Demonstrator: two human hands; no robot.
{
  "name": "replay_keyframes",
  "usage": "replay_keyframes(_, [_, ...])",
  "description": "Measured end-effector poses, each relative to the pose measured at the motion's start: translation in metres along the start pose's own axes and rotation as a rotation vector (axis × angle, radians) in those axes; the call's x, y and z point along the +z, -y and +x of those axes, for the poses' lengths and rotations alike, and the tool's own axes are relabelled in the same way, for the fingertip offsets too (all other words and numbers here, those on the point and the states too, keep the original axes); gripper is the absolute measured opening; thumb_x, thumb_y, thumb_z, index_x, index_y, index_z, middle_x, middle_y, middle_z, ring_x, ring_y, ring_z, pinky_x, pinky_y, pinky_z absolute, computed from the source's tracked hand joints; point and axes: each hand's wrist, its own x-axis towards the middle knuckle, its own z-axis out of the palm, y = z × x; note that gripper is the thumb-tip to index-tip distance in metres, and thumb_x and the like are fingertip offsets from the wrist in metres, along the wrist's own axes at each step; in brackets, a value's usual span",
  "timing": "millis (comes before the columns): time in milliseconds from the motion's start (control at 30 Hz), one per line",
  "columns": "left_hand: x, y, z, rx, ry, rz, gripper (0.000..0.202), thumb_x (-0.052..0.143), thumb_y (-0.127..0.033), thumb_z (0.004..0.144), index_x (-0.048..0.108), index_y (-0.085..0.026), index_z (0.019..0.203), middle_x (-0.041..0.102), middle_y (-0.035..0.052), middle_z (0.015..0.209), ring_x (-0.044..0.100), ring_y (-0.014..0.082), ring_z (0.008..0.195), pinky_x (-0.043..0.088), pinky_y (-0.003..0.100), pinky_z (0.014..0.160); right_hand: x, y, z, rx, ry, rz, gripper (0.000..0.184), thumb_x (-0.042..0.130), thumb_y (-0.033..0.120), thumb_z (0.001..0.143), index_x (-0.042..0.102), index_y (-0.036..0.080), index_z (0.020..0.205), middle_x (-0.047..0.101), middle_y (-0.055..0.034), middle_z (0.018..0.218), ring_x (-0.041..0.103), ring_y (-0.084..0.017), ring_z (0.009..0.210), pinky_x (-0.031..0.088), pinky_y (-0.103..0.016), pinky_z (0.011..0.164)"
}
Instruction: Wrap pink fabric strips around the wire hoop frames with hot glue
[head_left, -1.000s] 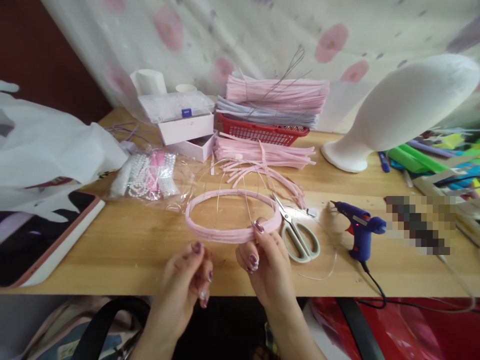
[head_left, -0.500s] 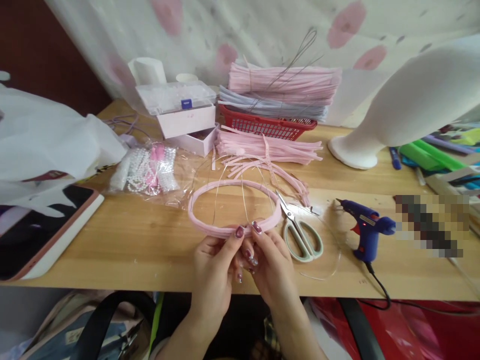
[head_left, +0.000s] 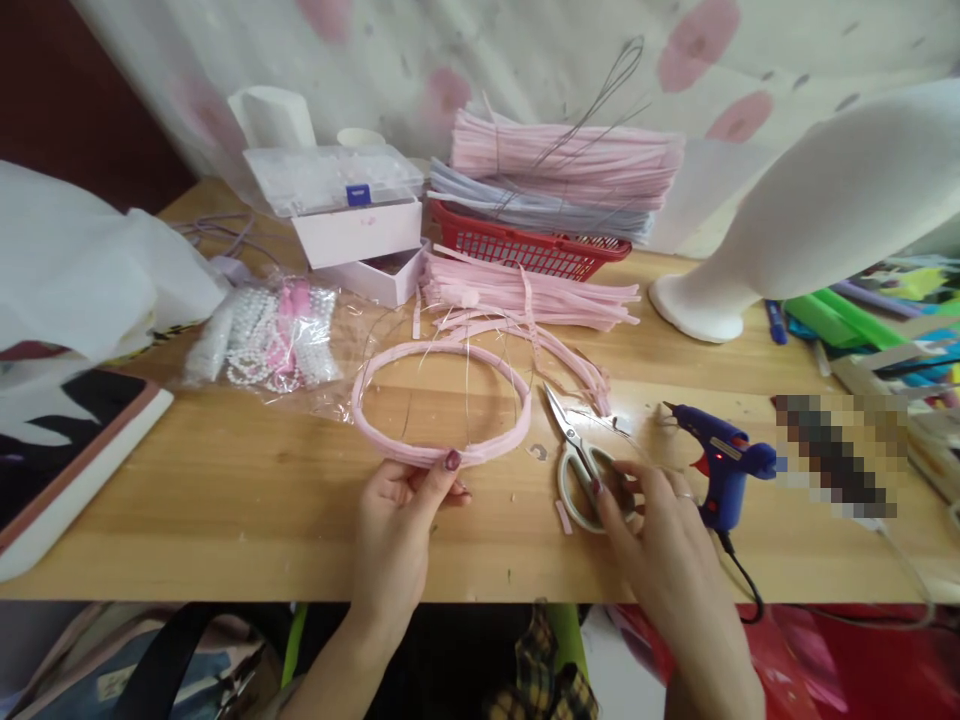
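A pink ring [head_left: 495,445], which looks wrapped in fuzzy strips, has thin wires arching over its top. My left hand [head_left: 401,520] pinches its near edge, thumb on top and fingers beneath. Scissors [head_left: 574,440] with pale handles lie on the table, blades slightly apart and pointing away from me. Over their handles is my right hand [head_left: 660,530], thumb and fingers apart around the right loop; whether they touch it is hard to see. A small pink scrap [head_left: 564,517] lies beside the left handle.
A blue glue gun [head_left: 724,460] with a red light stands right of the scissors. Pink strips [head_left: 540,295] lie behind the ring, before a red basket [head_left: 525,245]. Bagged beads [head_left: 277,335] and a tablet-like device [head_left: 75,450] are left; a white leg-shaped form [head_left: 697,300] stands back right.
My right hand has let go of the pink ring and moved right to the scissors' handles. The left hand keeps its hold on the ring. The view has shifted slightly.
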Motion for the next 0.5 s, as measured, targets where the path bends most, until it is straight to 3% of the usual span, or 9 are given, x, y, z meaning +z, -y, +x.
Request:
replay_keyframes(133, [-0.001, -0.002, 0.003, 0.040, -0.017, -0.023, 0.035, 0.099, -0.032, 0.053, 0.075, -0.013, 0.071, 0.068, -0.0021, 0.058, 0.064, 0.0081, 0.054, 0.058, 0.014, 0.052, 0.001, -0.002, 0.013, -0.159, 0.093, -0.096, 0.024, 0.053, 0.044, 0.092, 0.065, 0.023, 0.091, 0.067, -0.0129, 0.093, 0.064, -0.027, 0.079, 0.049, -0.039, 0.069])
replay_keyframes(233, [0.002, -0.006, 0.003, 0.031, 0.001, -0.046, 0.035, 0.099, -0.033, 0.054, 0.075, -0.014, 0.070, 0.068, -0.0021, 0.057, 0.064, 0.0079, 0.052, 0.058, 0.014, 0.052, 0.002, 0.003, 0.016, -0.197, 0.110, -0.139, 0.025, 0.055, 0.045, 0.091, 0.066, 0.023, 0.090, 0.070, -0.0123, 0.084, 0.066, -0.029, 0.077, 0.048, -0.038, 0.066])
replay_keyframes(400, [0.011, -0.012, 0.003, -0.031, 0.049, -0.124, 0.036, 0.099, -0.035, 0.052, 0.074, -0.013, 0.065, 0.068, -0.0010, 0.055, 0.064, 0.0075, 0.050, 0.057, 0.013, 0.051, -0.005, 0.002, 0.017, 0.005, 0.207, -0.151, 0.026, 0.055, 0.045, 0.088, 0.068, 0.022, 0.090, 0.075, -0.0097, 0.083, 0.070, -0.030, 0.076, 0.050, -0.039, 0.068])
replay_keyframes(500, [0.013, -0.013, 0.003, -0.060, 0.086, -0.147, 0.033, 0.098, -0.034, 0.053, 0.075, -0.013, 0.064, 0.069, -0.0006, 0.056, 0.065, 0.0078, 0.052, 0.057, 0.013, 0.052, -0.020, -0.009, 0.012, 0.128, 0.345, 0.013, 0.032, 0.059, 0.051, 0.086, 0.070, 0.024, 0.096, 0.078, -0.0090, 0.090, 0.073, -0.030, 0.081, 0.054, -0.039, 0.070])
